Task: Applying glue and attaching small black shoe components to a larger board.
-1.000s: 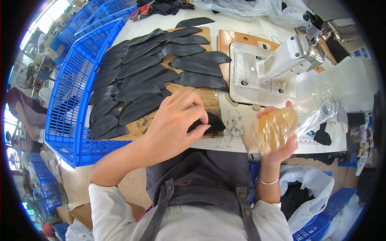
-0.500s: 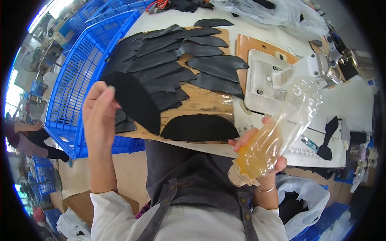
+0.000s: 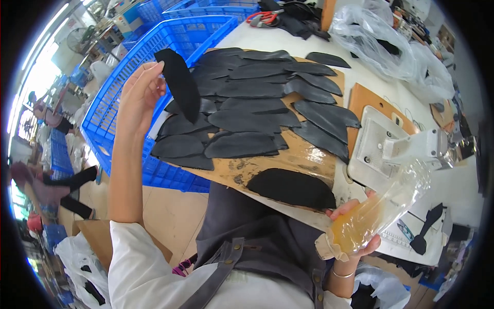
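One view only, from my head-worn fisheye: it looks steeply down over the chest at the bench (image 3: 370, 62), close in. Left hand (image 3: 138, 98) sits upper left, right hand (image 3: 352, 234) lower right, both forearms entering from the bottom edge. Straight edges of the blue crate (image 3: 154, 56) bow toward the dark rim. No second view to overlap with.

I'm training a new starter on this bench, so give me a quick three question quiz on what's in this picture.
1. True or false: the left hand holds a black cut piece in the air.
2. What does the right hand grip? A) scissors B) clear plastic bottle with amber liquid C) brush
3. What colour is the crate beside the board?

Key: 1 true; 2 B; 3 blue.
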`<state>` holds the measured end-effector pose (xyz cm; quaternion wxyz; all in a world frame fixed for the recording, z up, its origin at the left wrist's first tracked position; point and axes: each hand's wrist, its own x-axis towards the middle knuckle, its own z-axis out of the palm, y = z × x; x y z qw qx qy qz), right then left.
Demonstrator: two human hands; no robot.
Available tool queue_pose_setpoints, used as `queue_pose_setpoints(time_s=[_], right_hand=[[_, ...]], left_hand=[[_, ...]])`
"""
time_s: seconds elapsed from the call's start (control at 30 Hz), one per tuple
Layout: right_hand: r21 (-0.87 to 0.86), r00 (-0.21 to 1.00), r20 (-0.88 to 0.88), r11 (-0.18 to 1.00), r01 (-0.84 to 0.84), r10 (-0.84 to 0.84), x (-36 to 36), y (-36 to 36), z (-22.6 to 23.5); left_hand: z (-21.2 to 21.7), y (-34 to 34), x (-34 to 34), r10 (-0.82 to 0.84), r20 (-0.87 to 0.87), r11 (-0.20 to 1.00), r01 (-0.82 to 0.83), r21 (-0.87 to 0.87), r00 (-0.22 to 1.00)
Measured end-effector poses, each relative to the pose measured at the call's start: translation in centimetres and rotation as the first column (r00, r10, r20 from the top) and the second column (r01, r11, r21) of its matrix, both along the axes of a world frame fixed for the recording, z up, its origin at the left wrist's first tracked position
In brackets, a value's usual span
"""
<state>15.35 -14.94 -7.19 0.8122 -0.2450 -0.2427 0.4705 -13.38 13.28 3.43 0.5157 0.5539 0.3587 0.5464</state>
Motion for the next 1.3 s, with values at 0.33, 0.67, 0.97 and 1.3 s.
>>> queue_pose_setpoints(time_s=[0.33, 0.67, 0.97, 1.3], right_hand=[[-0.023, 1.000, 0.010, 1.000, -0.009, 0.009, 0.2, 0.4, -0.3], [0.036, 0.993, -0.086, 0.996, -0.078, 0.080, 0.7, 0.2, -0.4], [0.036, 0.999, -0.017, 0.999, -0.040, 0.040, 0.3, 0.4, 0.0], [0.001, 0.998, 0.060, 1.000, -0.012, 0.012, 0.4, 0.5, 0.2]], left_hand=[[0.2, 7.1, 14.1, 0.437, -0.384, 0.738, -0.080, 0.670, 0.814], [-0.7, 10.7, 20.9, 0.337, -0.415, 0.849, -0.083, 0.521, 0.845], [-6.4, 4.5, 26.8, 0.256, -0.675, 0.698, 0.351, 0.624, 0.692], [-5.6, 5.2, 27.2, 0.136, -0.897, 0.594, 0.690, 0.413, 0.420]])
